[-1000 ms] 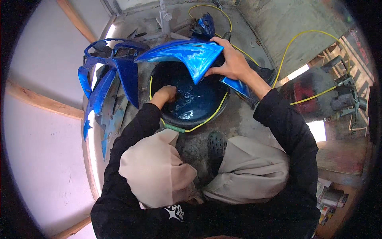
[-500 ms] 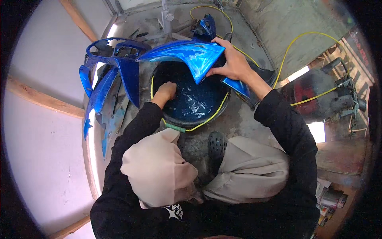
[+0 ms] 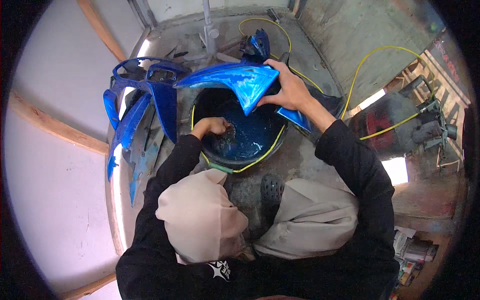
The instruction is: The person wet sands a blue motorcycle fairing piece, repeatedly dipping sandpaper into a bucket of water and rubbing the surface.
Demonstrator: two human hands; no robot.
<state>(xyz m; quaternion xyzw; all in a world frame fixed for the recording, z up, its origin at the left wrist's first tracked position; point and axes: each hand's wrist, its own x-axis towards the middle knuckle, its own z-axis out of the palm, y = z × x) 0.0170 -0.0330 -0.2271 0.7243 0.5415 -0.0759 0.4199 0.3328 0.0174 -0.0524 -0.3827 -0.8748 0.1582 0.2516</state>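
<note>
A blue motorcycle fairing panel point(image 3: 245, 82), its paint patchy with pale scuffed areas, is held by its right end over a black tub point(image 3: 240, 162). My right hand point(image 3: 290, 89) grips it, thumb beneath and fingers over the upper edge. Inside the tub lies dark water point(image 3: 250, 135) with bright reflections. My left hand point(image 3: 216, 126) is closed at the water's surface by the tub's left wall. Whatever its fingers may hold is hidden.
More blue fairing parts point(image 3: 162, 102) lean at the left, beside the white wall. Another blue piece point(image 3: 296, 118) rests against the tub's right side. A compressor tank point(image 3: 385, 120) with a yellow hose point(image 3: 357, 75) stands at the right. A grey metal post point(image 3: 207, 30) rises behind.
My left hand has shifted slightly right and lower in the tub, and the water around it is stirred. My right hand still holds the panel in nearly the same pose.
</note>
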